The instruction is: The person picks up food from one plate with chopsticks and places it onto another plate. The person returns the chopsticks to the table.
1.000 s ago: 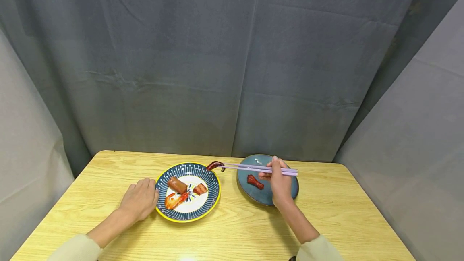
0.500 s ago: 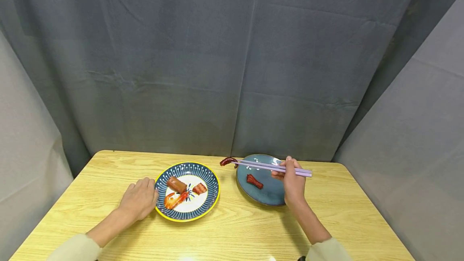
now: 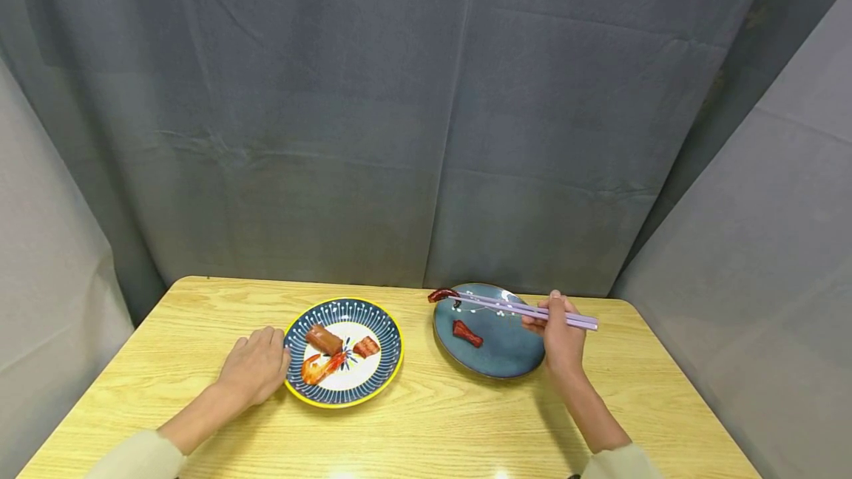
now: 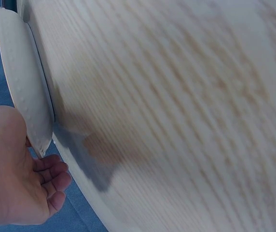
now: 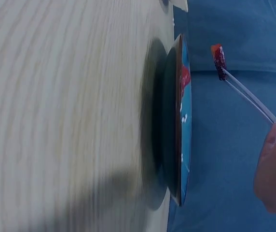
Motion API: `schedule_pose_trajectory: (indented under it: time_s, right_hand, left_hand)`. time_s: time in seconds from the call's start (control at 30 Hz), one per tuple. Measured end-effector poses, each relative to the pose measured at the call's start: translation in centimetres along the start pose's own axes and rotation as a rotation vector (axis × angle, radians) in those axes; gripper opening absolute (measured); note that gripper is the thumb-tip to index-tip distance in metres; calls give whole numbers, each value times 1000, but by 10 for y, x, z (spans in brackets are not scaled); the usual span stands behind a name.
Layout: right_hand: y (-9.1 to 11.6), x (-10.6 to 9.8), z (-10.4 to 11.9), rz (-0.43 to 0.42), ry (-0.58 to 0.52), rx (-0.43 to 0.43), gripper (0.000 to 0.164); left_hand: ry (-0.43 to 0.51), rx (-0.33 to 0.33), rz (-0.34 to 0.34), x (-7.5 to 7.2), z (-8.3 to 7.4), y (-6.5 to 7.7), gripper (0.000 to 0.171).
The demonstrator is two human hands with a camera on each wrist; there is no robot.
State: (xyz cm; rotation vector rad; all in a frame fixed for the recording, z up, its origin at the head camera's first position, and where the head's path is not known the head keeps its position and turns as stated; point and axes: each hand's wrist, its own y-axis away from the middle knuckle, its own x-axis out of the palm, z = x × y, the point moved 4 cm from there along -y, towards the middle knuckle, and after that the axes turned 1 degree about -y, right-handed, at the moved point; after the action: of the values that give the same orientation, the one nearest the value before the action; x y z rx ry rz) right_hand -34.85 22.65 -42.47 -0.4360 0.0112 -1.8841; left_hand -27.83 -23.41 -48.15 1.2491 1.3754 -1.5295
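Observation:
My right hand [image 3: 564, 331] grips a pair of lilac chopsticks [image 3: 532, 310], whose tips pinch a dark red octopus tentacle [image 3: 442, 295]. The tentacle is over the far left rim of the blue-grey plate [image 3: 509, 353], and the right wrist view shows the tentacle [image 5: 218, 60] held well above that plate. On the blue-grey plate lies a red, bone-shaped meat piece [image 3: 467, 333]. My left hand [image 3: 256, 364] holds the left rim of a yellow-edged patterned plate [image 3: 388, 320]; in the left wrist view its fingers [image 4: 56, 180] curl at the edge.
A shrimp [image 3: 324, 368], a brown sausage-like piece [image 3: 324, 339] and a small reddish meat piece [image 3: 367, 347] lie on the patterned plate. Both plates stand on a wooden table [image 3: 426, 427]. A grey curtain [image 3: 333, 131] hangs behind it, with pale cloth [image 3: 765, 279] at the sides.
My right hand has moved right with the chopsticks, carrying the tentacle from the patterned plate's far right rim to the blue-grey plate's far left edge. The left hand has stayed still.

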Motion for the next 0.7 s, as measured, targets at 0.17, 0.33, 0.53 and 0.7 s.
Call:
schedule_pose_trajectory:
  time_s: [0.17, 0.33, 0.53, 0.7]
  right_hand:
    - [1, -9, 3, -12, -10, 26, 30]
    - [4, -12, 9, -10, 0, 22, 30]
    - [5, -16, 14, -7, 11, 17, 33]
    - [4, -19, 14, -19, 14, 25, 30]
  left_hand:
    - [2, 0, -1, 0, 0, 0, 16]
    - [-1, 1, -9, 1, 1, 0, 16]
    - [-6, 0, -13, 1, 1, 0, 16]
    - [-4, -3, -15, 2, 1, 0, 15]
